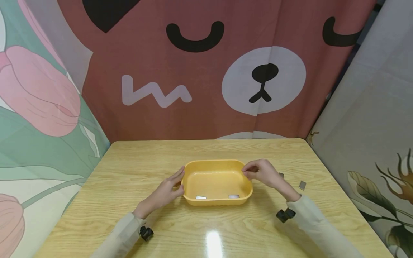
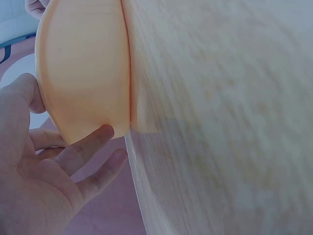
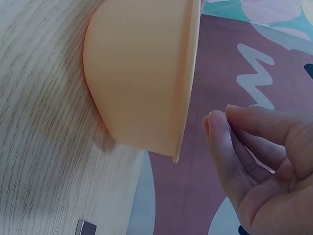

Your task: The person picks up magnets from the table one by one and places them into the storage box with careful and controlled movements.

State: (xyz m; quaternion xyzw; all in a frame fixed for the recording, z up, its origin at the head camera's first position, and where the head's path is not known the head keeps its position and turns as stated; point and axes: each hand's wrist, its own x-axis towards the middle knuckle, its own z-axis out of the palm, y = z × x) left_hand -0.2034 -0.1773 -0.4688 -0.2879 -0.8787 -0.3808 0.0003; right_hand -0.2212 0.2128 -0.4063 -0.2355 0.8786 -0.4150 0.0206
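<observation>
A shallow yellow plastic basin [image 1: 211, 181] stands on the wooden table. Two small silvery rectangular pieces lie inside along its near side, a left piece [image 1: 201, 197] and a right piece [image 1: 234, 196]. My left hand [image 1: 164, 193] rests against the basin's left end, thumb and fingers spread along the rim and outer wall. At the right end, my right hand [image 1: 262, 172] hovers by the rim, its thumb and fingertips drawn together; no object shows between them. The right wrist view has these fingertips [image 3: 220, 120] slightly apart from the rim.
Two small grey rectangular pieces lie on the table right of the basin: one piece [image 1: 302, 185] in full view, another piece [image 1: 281, 175] partly behind the right hand. A printed curtain [image 1: 155, 122] hangs behind the table's far edge, with more fabric at both sides.
</observation>
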